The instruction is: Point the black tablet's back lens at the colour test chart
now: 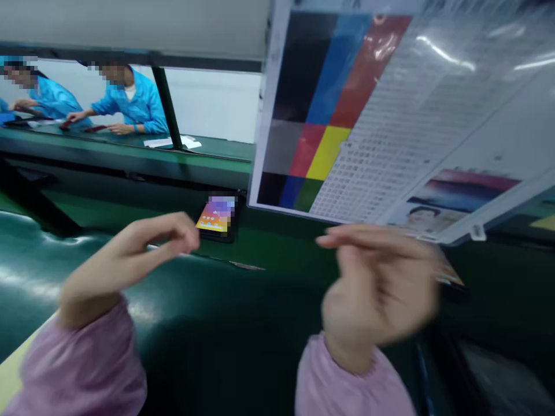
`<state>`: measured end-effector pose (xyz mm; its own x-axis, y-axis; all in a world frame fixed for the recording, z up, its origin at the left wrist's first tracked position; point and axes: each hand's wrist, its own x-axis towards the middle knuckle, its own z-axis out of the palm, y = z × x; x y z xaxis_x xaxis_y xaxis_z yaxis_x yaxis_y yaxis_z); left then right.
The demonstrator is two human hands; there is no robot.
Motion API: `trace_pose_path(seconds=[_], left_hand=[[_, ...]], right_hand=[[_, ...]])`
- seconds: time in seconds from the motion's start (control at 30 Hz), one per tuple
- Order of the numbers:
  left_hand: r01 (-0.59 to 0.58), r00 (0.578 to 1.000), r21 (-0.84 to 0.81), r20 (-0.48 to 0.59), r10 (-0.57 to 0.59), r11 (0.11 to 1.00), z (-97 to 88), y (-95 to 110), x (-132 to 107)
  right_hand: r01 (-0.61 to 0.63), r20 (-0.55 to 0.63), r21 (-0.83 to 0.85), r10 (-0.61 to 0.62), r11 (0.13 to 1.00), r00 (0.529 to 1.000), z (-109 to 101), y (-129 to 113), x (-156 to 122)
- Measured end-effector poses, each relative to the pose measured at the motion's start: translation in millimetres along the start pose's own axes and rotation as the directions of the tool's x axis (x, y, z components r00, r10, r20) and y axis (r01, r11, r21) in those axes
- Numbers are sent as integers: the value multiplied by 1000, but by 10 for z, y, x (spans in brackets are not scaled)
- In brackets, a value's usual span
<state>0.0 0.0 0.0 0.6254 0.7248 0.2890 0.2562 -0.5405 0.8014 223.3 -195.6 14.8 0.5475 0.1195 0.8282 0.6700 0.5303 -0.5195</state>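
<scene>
My left hand (130, 248) hovers over the dark green bench, its fingers bent and the fingertips close to the thumb. Nothing shows between them. Just beyond those fingertips lies a phone (214, 216) with a lit, colourful screen. My right hand (377, 289), blurred by motion, is raised below a printed chart (373, 121). Its thumb comes up against the bent fingers, and I see no object there. The chart, in a glossy clear cover, has colour blocks, rows of small text and photos. Behind my right hand, a flat item (453, 277) is partly hidden.
A green mat (173, 300) with a shiny, creased surface covers the bench. Dark posts (34, 199) stand at the left. Across a ledge, people in blue smocks (145, 98) work at another bench with papers (171, 142). A dark tray-like object (498, 370) sits at lower right.
</scene>
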Motion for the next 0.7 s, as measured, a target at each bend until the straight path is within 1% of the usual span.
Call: trace_pose_path(seconds=[0.03, 0.07, 0.1, 0.13, 0.17, 0.2, 0.23, 0.3, 0.37, 0.47, 0.57, 0.7], left_hand=[[27, 1000, 19, -10, -27, 999, 80, -75, 140], [64, 995, 41, -83, -60, 997, 197, -179, 285], [114, 974, 72, -204, -97, 991, 343, -308, 421], [176, 933, 102, -333, -134, 979, 505, -455, 535], [243, 885, 122, -434, -169, 962, 673, -612, 621], [302, 844, 133, -498, -200, 944, 835, -771, 675], [348, 816, 142, -533, -225, 927, 981, -926, 702], [396, 797, 158, -548, -254, 904, 1204, -1198, 705], [423, 793, 169, -544, -274, 890, 1325, -1400, 698], [449, 788, 175, -541, -296, 876, 1380, -1575, 746], [462, 790, 181, -529, -310, 868, 1400, -1648, 840], [460, 806, 197, -502, -314, 866, 1453, -1676, 914]], right_hand=[[-17, 133, -66, 25, 998, 991, 109, 182, -86], [-63, 298, -173, 113, 983, 948, 214, 385, -200], [-99, 430, -302, 228, 948, 873, 312, 603, -333], [-113, 495, -361, 292, 926, 819, 400, 825, -475], [-115, 533, -402, 334, 909, 777, 474, 1040, -616], [-117, 553, -448, 378, 886, 742, 535, 1238, -746], [-115, 565, -494, 419, 862, 711, 582, 1411, -858], [-103, 575, -568, 483, 816, 661, 641, 1669, -1011], [-79, 585, -611, 516, 788, 625, 668, 1812, -1072], [-37, 612, -631, 526, 775, 591, 684, 1887, -1061], [-21, 616, -647, 539, 762, 575, 689, 1905, -1033], [-32, 599, -670, 566, 741, 566, 674, 1939, -1051]])
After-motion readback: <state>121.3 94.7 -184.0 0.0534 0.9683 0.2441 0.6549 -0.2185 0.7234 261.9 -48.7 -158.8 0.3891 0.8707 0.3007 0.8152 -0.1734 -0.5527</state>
